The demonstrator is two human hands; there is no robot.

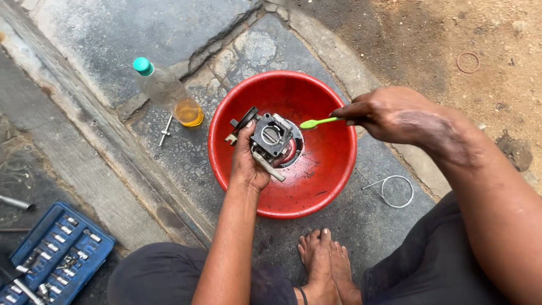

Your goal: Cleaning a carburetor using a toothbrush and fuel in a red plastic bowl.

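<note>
My left hand [247, 164] grips a dark metal carburetor [271, 135] and holds it over a red plastic basin [327, 181] that sits on the stone ground. My right hand [389, 116] holds a green toothbrush [319, 121], whose head points left at the carburetor's side. A small metal tin lies in the basin under the carburetor, mostly hidden. My bare feet [324, 262] rest just in front of the basin.
A clear plastic bottle [166, 90] with a green cap and amber liquid lies left of the basin, with a small T-shaped tool [165, 130] beside it. An open blue socket set [53, 257] sits at lower left. A wire loop [395, 189] lies right of the basin.
</note>
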